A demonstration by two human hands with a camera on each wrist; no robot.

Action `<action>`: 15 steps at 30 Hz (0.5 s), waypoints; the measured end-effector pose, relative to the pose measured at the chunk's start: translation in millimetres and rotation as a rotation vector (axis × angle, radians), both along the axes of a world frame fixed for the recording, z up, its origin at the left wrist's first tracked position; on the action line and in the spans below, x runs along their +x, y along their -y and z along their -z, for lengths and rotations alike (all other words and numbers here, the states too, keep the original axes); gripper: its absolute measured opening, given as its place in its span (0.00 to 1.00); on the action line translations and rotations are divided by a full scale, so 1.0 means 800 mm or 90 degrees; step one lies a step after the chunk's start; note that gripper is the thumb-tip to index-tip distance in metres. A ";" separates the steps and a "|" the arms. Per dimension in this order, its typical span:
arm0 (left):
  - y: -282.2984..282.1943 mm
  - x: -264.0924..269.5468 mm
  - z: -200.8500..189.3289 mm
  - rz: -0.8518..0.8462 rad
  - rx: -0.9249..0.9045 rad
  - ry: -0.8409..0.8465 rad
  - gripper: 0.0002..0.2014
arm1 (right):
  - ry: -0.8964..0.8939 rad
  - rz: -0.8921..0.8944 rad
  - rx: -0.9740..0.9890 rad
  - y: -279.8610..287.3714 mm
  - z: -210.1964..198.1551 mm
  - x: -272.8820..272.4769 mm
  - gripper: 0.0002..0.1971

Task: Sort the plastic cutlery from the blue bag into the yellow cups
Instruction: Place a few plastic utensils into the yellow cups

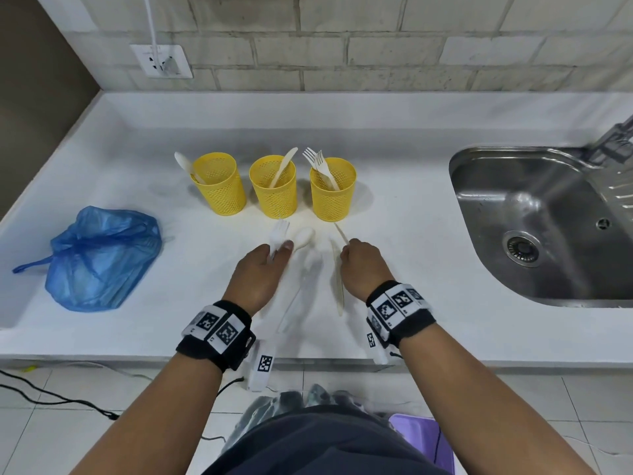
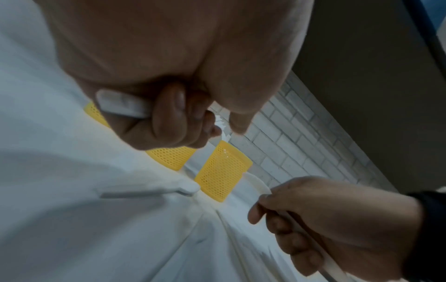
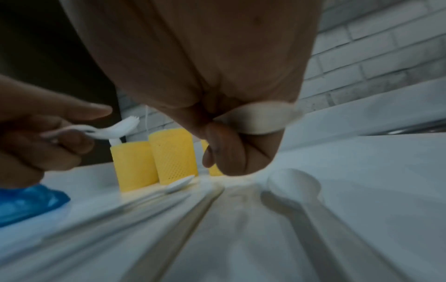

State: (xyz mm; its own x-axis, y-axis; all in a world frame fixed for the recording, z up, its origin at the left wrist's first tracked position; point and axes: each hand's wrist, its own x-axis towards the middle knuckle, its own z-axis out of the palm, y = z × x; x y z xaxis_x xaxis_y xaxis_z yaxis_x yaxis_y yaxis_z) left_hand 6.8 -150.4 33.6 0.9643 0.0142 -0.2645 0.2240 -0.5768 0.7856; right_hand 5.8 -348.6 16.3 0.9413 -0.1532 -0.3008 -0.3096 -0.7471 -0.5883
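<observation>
Three yellow mesh cups stand in a row: the left cup [image 1: 219,185] holds a spoon, the middle cup [image 1: 274,188] a knife, the right cup [image 1: 333,192] two forks. My left hand [image 1: 275,252] grips a white fork [image 1: 279,234] by its handle, just in front of the middle cup; the fork's tines [image 2: 220,124] stick out past the fingers [image 2: 169,114]. My right hand [image 1: 346,250] pinches a cream knife [image 1: 340,233] in front of the right cup. A white spoon [image 1: 303,240] and a second cream knife [image 1: 337,279] lie on the counter between the hands. The blue bag [image 1: 102,258] lies crumpled at the left.
The white counter [image 1: 411,255] ends in a front edge just under my wrists. A steel sink [image 1: 534,228] takes up the right side. A tiled wall with a socket [image 1: 161,61] runs behind the cups. More pale cutlery [image 3: 294,185] lies blurred under the right hand.
</observation>
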 end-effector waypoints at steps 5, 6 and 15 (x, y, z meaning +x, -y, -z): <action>0.001 -0.006 0.020 0.104 0.151 0.001 0.17 | -0.064 -0.055 -0.156 -0.017 0.018 0.006 0.22; 0.002 -0.008 0.023 0.118 0.162 0.004 0.17 | -0.069 -0.058 -0.179 -0.018 0.021 0.007 0.23; 0.018 -0.015 0.037 0.213 0.244 0.031 0.15 | -0.091 -0.077 -0.196 -0.021 0.018 0.013 0.14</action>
State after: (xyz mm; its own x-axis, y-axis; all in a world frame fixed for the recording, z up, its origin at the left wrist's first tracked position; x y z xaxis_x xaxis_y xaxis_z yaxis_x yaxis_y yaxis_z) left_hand -5.1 -165.2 4.0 0.9440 -0.2097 -0.2546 -0.0540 -0.8598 0.5078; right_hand 16.0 -332.1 2.3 0.9098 -0.1479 -0.3877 -0.2715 -0.9188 -0.2865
